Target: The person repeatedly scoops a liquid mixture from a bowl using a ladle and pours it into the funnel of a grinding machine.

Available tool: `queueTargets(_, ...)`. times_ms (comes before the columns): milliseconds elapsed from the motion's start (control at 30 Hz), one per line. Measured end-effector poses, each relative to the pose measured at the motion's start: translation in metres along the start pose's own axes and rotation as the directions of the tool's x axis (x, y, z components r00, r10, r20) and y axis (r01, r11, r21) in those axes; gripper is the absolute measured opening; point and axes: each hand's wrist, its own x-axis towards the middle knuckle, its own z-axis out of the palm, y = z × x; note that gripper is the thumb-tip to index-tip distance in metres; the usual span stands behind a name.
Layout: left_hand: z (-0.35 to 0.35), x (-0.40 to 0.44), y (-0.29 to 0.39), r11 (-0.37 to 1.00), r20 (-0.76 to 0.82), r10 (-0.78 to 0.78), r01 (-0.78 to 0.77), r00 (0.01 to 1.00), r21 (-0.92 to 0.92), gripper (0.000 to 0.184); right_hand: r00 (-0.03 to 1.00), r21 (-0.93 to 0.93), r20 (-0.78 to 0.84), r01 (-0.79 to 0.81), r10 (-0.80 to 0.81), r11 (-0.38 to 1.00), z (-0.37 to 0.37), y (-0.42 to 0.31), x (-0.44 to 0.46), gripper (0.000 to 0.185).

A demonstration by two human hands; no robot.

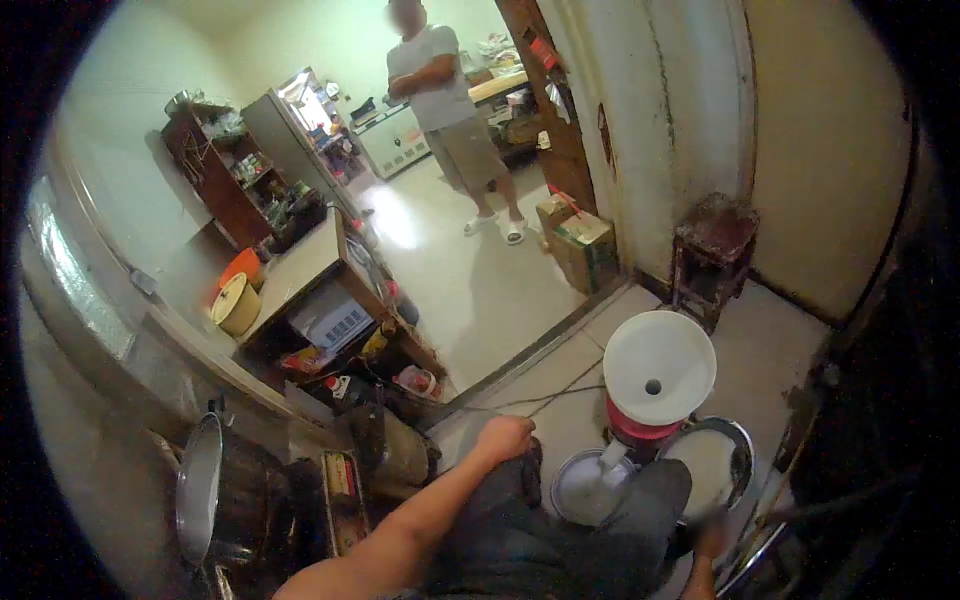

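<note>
My left hand (505, 437) lies on my left knee, its fingers curled in and nothing visible in them. Low at the right, my right hand (710, 540) is smeared and dark, beside my right leg and close to a metal basin (741, 433) holding something whitish. In front of my knees stands a red machine (640, 432) topped by a wide white hopper (660, 350) with a dark hole at its bottom. From it a pale spout (613, 455) reaches over a round pan (575, 500) with whitish contents, partly hidden by my leg.
A dark wooden stool (715, 235) stands by the wall. Left are a large pot (205, 490) and a low cabinet (300, 270). Beyond the door sill (540, 345), a person (440, 80) in a white shirt stands near a cardboard box (580, 240).
</note>
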Motion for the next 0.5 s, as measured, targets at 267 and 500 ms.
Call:
queueTargets(267, -0.003, 0.001, 0.002, 1.000, 0.044, 0.007, -0.008, 0.999, 0.030, 0.028, 0.980, -0.077, 0.151, 0.142, -0.129, 0.987, 0.030, 0.015, -0.009, 0.028)
queueTargets(500, 0.002, 0.001, 0.002, 0.999, 0.063, -0.022, 0.021, 0.998, 0.030, 0.025, 0.888, -0.262, 0.218, 0.453, -0.405, 0.852, 0.086, 0.063, -0.023, 0.029)
